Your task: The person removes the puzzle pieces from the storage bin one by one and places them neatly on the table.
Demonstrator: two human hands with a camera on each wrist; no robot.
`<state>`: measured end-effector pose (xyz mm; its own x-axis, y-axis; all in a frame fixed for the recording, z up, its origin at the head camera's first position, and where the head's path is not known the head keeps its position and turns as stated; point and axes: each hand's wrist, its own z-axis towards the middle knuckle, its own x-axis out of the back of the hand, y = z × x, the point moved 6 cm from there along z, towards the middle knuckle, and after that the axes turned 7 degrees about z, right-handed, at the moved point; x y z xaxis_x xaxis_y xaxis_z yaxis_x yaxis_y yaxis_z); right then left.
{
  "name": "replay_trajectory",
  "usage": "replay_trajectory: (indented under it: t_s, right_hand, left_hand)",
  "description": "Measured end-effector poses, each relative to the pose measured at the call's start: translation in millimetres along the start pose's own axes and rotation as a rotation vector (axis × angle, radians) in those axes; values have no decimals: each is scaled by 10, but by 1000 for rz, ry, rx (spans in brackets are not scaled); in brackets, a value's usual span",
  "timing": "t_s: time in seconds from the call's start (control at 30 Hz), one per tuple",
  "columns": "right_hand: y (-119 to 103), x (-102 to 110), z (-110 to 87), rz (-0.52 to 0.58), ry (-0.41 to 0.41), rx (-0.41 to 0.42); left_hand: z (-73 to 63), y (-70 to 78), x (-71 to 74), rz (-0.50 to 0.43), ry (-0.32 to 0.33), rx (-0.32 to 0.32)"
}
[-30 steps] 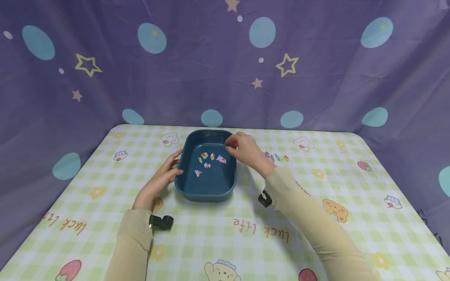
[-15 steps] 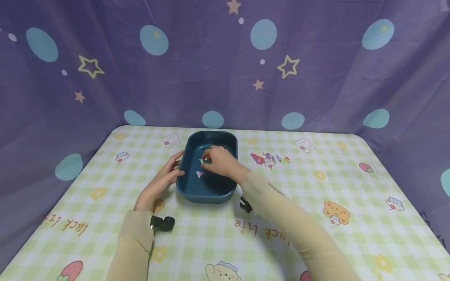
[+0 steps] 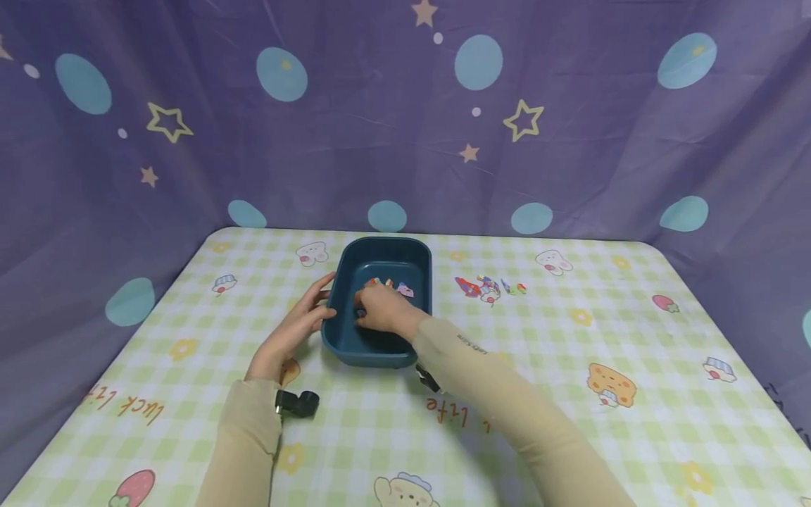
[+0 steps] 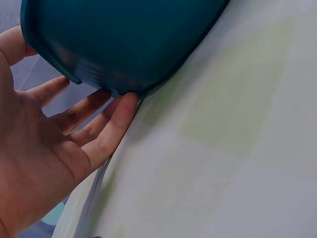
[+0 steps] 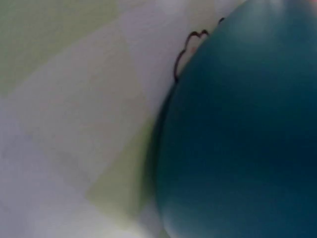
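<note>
A dark teal basin (image 3: 376, 352) stands on the checked tablecloth, with several small colourful flat fish-like pieces on its floor; a purple one (image 3: 405, 289) shows clearly. My left hand (image 3: 294, 327) holds the basin's left side, its thumb at the rim and its fingers along the outer wall (image 4: 114, 44). My right hand (image 3: 383, 308) reaches down inside with bent fingers, fingertips low near the left wall. It covers some of the pieces, and I cannot tell whether it pinches one. The right wrist view shows mostly the basin's outside (image 5: 237, 129), not the hand.
To the right of the basin lie a red piece (image 3: 467, 286), a blue and purple piece (image 3: 486, 284) and a greenish one (image 3: 513, 287). A purple patterned curtain (image 3: 405, 162) hangs behind the table's far edge.
My right hand has moved left and down from the basin's right rim to the pieces inside, uncovering the red piece on the cloth. My left hand stays at the basin's left side.
</note>
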<state>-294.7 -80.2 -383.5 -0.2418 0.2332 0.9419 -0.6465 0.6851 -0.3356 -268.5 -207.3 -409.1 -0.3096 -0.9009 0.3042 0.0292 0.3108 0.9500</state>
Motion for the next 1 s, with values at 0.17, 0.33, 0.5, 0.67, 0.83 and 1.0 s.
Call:
replay_trajectory:
  t_s: [0.17,0.33,0.5,0.67,0.83,1.0]
  right_hand:
    - [-4,-6,13,-10,13,17]
    - [-6,19,22,8,2,22]
    - [6,20,30,64,-35,8]
    - [31,3,11,96,-60,-20]
    - [45,2,-13,136,-55,-36]
    - [34,17,-40,152,-31,-23]
  left_hand:
    - [2,20,-1,8,-2,0]
    - [4,36,8,20,4,4]
    - [5,30,14,26,12,10]
    - [10,12,6,16,6,13]
    - [5,8,0,9,7,12]
    - [-8,-7,0,10,9,19]
